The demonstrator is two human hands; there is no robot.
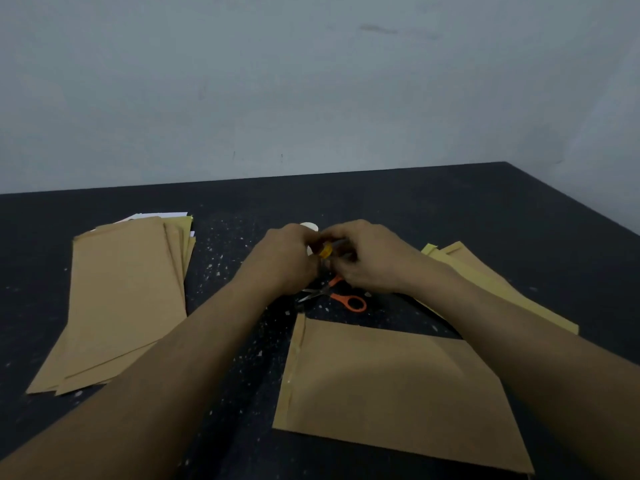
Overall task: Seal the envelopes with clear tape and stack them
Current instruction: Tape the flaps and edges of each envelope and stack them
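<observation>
My left hand (284, 258) and my right hand (367, 254) meet above the middle of the dark table, both closed on a small tape roll (325, 250) with a yellow-orange core. Most of the roll is hidden by my fingers. A brown envelope (398, 386) lies flat in front of me, under my right forearm, its flap edge to the left. A fanned stack of brown envelopes (124, 299) lies at the left. Another few envelopes (491, 278) lie at the right, partly under my right arm.
Orange-handled scissors (343, 296) lie on the table just below my hands. A small white round object (310, 226) peeks out behind my left hand. The black table (450, 209) is speckled with white bits and ends at a grey wall.
</observation>
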